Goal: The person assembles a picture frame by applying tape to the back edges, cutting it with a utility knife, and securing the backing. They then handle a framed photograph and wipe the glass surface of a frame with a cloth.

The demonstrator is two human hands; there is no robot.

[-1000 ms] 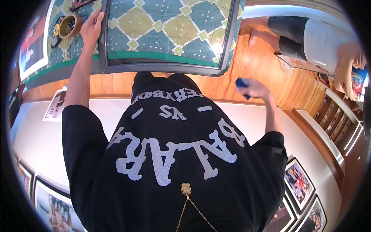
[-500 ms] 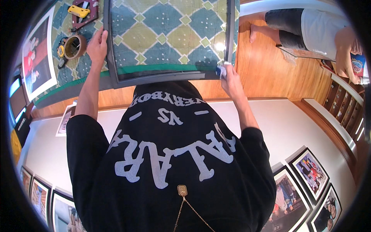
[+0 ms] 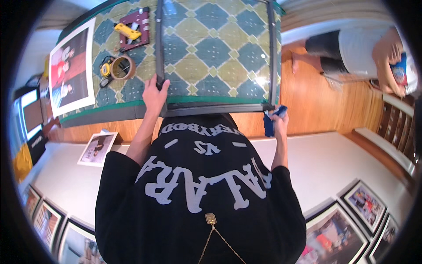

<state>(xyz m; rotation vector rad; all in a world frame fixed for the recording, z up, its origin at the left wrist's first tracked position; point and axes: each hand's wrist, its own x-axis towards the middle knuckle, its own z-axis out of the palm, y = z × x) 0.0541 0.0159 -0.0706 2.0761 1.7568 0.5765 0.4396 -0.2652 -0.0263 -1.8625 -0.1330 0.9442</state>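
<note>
A large dark picture frame (image 3: 215, 108) with a clear, shiny pane lies flat on the quilted green table cover (image 3: 140, 94). At its near left corner my left hand (image 3: 154, 97) grips the left rail, thumb and fingers closed about it. My right hand (image 3: 280, 122) is closed on a crumpled blue cloth (image 3: 269, 125), held beside the frame's near right corner. Whether the cloth touches the frame there I cannot tell.
Left of the frame lie a roll of brown tape (image 3: 123, 67), a yellow-and-black tape measure (image 3: 105, 69), a yellow cutter (image 3: 127, 31) on a small maroon frame (image 3: 143, 39), and a white-bordered photo print (image 3: 91, 66). Another person (image 3: 356, 53) is at the right, holding something blue and white.
My view has shifted, so the table sits further right and lower. The right hand with the cloth has come off the frame's right rail to just outside the near corner. My left hand now grips the left rail.
</note>
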